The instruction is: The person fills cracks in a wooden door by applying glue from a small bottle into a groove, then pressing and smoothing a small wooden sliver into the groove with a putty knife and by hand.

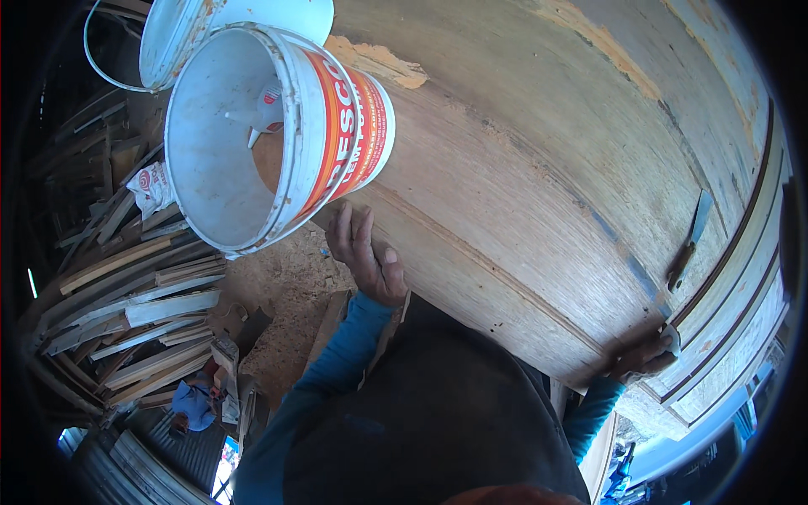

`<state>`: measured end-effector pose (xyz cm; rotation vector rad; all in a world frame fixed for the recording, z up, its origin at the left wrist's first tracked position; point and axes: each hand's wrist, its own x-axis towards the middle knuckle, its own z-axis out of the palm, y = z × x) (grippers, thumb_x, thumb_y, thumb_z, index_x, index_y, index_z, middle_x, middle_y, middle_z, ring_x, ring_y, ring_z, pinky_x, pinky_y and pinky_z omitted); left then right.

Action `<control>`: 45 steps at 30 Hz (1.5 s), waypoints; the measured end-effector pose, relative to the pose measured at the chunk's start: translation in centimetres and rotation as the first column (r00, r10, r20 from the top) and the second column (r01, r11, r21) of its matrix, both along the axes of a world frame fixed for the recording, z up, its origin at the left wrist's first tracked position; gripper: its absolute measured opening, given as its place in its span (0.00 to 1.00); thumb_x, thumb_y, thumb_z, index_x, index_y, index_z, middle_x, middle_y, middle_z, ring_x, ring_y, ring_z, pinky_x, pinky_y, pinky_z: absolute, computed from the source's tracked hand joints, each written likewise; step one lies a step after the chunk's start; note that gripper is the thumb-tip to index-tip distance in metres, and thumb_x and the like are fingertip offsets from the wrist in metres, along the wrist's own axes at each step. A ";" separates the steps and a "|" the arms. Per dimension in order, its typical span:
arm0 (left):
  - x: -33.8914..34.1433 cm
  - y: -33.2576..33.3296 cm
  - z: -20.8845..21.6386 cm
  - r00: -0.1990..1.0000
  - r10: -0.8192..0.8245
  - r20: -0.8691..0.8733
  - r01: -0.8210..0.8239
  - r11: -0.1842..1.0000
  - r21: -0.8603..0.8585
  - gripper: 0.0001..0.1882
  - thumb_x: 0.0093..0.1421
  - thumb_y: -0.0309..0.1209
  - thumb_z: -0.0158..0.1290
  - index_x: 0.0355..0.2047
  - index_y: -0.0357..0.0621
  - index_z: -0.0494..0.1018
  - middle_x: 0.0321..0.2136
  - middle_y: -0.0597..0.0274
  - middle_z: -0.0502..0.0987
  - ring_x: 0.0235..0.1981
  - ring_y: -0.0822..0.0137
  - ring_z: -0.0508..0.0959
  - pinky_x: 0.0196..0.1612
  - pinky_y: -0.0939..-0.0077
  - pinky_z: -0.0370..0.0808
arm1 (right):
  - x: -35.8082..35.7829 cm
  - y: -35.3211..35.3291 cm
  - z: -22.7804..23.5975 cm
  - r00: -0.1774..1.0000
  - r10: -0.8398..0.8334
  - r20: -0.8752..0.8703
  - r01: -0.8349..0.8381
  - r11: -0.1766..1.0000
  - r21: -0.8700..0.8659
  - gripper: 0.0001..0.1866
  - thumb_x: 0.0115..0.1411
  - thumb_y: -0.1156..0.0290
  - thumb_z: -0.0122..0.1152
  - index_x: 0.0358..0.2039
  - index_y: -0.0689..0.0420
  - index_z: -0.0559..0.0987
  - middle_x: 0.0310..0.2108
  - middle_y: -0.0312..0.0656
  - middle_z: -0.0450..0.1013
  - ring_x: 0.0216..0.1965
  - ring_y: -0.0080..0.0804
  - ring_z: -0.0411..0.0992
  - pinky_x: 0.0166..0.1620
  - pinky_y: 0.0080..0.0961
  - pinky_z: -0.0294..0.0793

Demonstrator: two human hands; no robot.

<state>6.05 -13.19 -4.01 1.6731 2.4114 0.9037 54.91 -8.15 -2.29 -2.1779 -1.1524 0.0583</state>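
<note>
My left hand (368, 259) is at the near edge of the wooden panel (505, 227), fingers stretched out and slightly bent, just below a white bucket (358, 126) with an orange-red label. Whether its fingertips touch the bucket I cannot tell. Inside the bucket lies a white bottle with a pointed nozzle (269, 109). At the right end of the panel, my right hand (641, 358) is closed around a small whitish piece (671, 339), pressed near the surface; its kind is not clear. Beyond that hand a knife-like tool with a dark handle (682, 268) lies on the wood.
A second white bucket (278, 13) stands behind the first. Tan filler patches (379, 61) mark the panel. Stacked wood strips (160, 295) and a sawdust heap (286, 278) lie on the floor at left. Dark-grooved boards (732, 311) border the right side.
</note>
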 end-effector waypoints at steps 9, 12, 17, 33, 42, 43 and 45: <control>0.4 0.4 -0.3 0.999 0.042 0.029 -0.043 0.997 0.058 0.37 0.69 0.50 0.36 0.64 0.28 0.67 0.69 0.34 0.59 0.71 0.37 0.57 0.71 0.36 0.55 | 0.1 -0.2 -0.3 0.999 0.019 0.038 -0.017 0.999 -0.040 0.27 0.77 0.50 0.48 0.51 0.67 0.74 0.45 0.55 0.76 0.44 0.47 0.75 0.49 0.43 0.75; -0.3 -0.2 -1.0 0.996 -0.028 -0.084 0.030 0.999 0.025 0.37 0.71 0.50 0.34 0.64 0.28 0.66 0.68 0.33 0.60 0.71 0.37 0.57 0.71 0.35 0.56 | 0.0 -0.4 0.1 1.000 0.005 -0.026 -0.006 0.999 -0.038 0.28 0.77 0.49 0.48 0.51 0.67 0.74 0.46 0.56 0.76 0.45 0.48 0.75 0.49 0.45 0.76; -0.4 0.6 -0.3 0.996 -0.023 -0.087 0.027 0.999 0.041 0.37 0.72 0.50 0.30 0.65 0.28 0.64 0.68 0.31 0.59 0.71 0.37 0.58 0.70 0.34 0.56 | 0.1 -0.8 -0.1 0.999 0.024 0.048 -0.021 0.998 -0.063 0.28 0.77 0.49 0.48 0.50 0.68 0.74 0.46 0.56 0.76 0.45 0.47 0.75 0.49 0.44 0.76; 0.6 1.0 -1.8 0.997 0.049 -0.054 -0.041 0.990 0.136 0.39 0.69 0.52 0.30 0.64 0.30 0.68 0.68 0.32 0.60 0.71 0.39 0.58 0.69 0.34 0.58 | -1.4 0.4 0.7 0.999 -0.036 -0.021 0.035 0.999 -0.040 0.20 0.78 0.58 0.48 0.51 0.64 0.76 0.45 0.50 0.78 0.44 0.39 0.75 0.50 0.36 0.75; 1.5 1.2 -1.6 0.997 0.005 -0.079 0.005 0.992 0.129 0.38 0.70 0.51 0.29 0.65 0.31 0.67 0.68 0.32 0.60 0.72 0.40 0.59 0.70 0.35 0.59 | -1.2 0.4 0.7 1.000 0.011 0.029 -0.011 1.000 0.008 0.21 0.78 0.57 0.49 0.53 0.63 0.78 0.46 0.50 0.78 0.45 0.41 0.75 0.51 0.38 0.74; 0.9 0.7 -1.9 0.996 -0.006 -0.094 0.017 0.993 0.119 0.38 0.70 0.51 0.29 0.66 0.31 0.67 0.69 0.33 0.59 0.72 0.40 0.59 0.70 0.36 0.59 | -1.3 0.5 0.7 1.000 -0.009 0.013 0.009 1.000 -0.001 0.21 0.78 0.57 0.49 0.53 0.63 0.78 0.45 0.50 0.78 0.45 0.41 0.75 0.51 0.38 0.73; -0.1 0.0 -2.5 0.992 -0.036 -0.120 0.048 0.994 0.100 0.38 0.70 0.51 0.29 0.66 0.31 0.66 0.70 0.34 0.58 0.72 0.41 0.58 0.70 0.37 0.59 | -1.5 0.6 1.2 0.998 -0.056 -0.015 0.056 0.998 -0.015 0.21 0.78 0.57 0.49 0.53 0.64 0.78 0.45 0.49 0.78 0.45 0.41 0.75 0.51 0.38 0.73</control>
